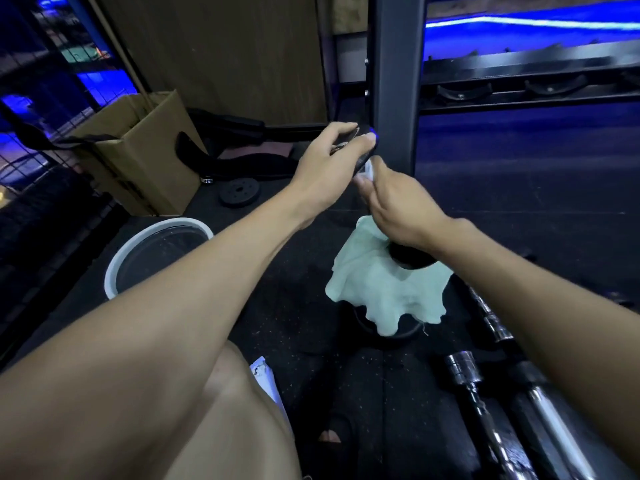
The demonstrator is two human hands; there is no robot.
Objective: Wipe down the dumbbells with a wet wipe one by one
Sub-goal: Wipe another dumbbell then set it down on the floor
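Note:
I hold a small black dumbbell [411,259] tilted in the air at the centre of the view. My left hand [329,157] grips its upper head from above. My right hand [398,209] is wrapped round the handle, pressing a pale green wet cloth [384,292] against it. The cloth hangs down below my right wrist and hides most of the handle; the lower black head pokes out beside it. Under the cloth's hanging edge, a dark round weight [398,332] lies on the floor, partly covered.
A white bucket [112,268] of water stands at the left. Behind it are a cardboard box [138,154] and a small black weight plate [239,192]. Chrome bars [478,393] lie at the lower right. A dark rack post [398,81] rises just behind my hands.

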